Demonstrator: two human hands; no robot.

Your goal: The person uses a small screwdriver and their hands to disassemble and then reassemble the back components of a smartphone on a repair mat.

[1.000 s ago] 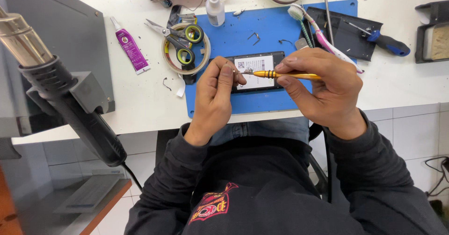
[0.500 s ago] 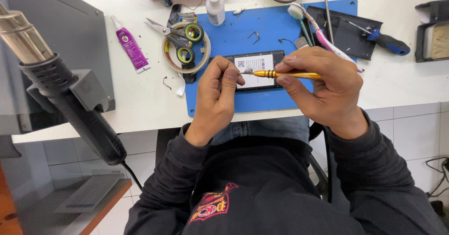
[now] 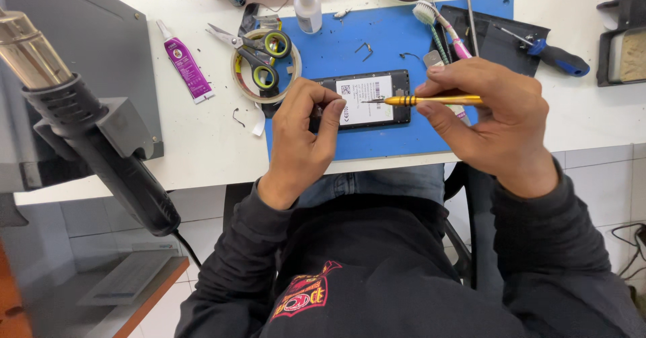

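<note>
A person seated at a white workbench (image 3: pixel 168 136) bends over an opened black phone with a white-labelled battery (image 3: pixel 363 100), which lies flat on a blue rubber work mat (image 3: pixel 404 35) near the bench's front edge. The left hand (image 3: pixel 303 136) is curled over the phone's left end, fingertips pressing down on it and closed around nothing else. The right hand (image 3: pixel 494 113) is closed in a pen-like pinch on a slim yellow-handled precision screwdriver (image 3: pixel 431 100), held almost level, its dark tip resting over the battery label close to the left fingertips. Compared with the frames from a second and half a second ago, both hands, the tool and the phone sit in the same places; the tip has not travelled, suggesting steady, fine work at one spot rather than a change of step. Beyond the left hand, scissors with green-and-black handles (image 3: pixel 259 55) lie across a roll of tape (image 3: pixel 242 86), beside a purple tube (image 3: pixel 187 67) and a small white dropper bottle (image 3: pixel 308 8). A blue-handled screwdriver (image 3: pixel 555 55) rests to the right, a black hot-air gun (image 3: pixel 101 149) hangs at left.
</note>
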